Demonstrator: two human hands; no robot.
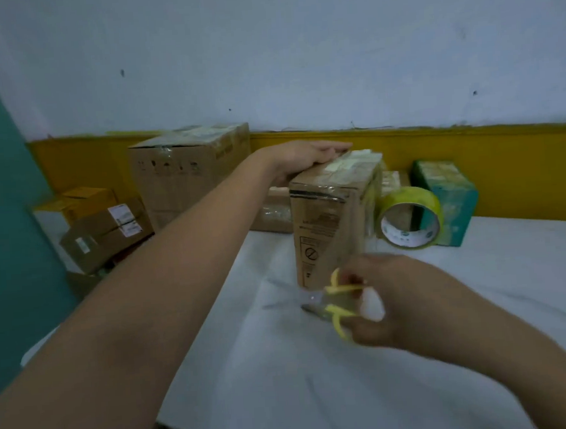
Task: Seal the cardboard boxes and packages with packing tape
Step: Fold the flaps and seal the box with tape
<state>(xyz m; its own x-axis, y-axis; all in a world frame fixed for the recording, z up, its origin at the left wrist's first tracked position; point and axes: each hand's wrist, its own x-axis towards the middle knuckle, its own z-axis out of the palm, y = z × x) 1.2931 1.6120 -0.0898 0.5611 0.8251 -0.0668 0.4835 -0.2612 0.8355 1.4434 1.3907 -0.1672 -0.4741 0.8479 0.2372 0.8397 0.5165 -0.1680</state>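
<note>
A tall brown cardboard box (328, 218) stands upright on the white-covered table (318, 378), with clear tape across its top and down its front. My left hand (308, 155) rests flat on the box's top far edge. My right hand (393, 300) grips yellow-handled scissors (333, 302) at the foot of the box, blades pointing left and open on the tape strip there. A roll of yellowish packing tape (409, 218) stands on edge just right of the box.
A teal box (453, 200) stands behind the tape roll. A large cardboard box (186, 177) and several smaller parcels (110, 228) are stacked at the left beyond the table. Another small box (275, 211) lies behind the tall one. A yellow-and-white wall runs behind.
</note>
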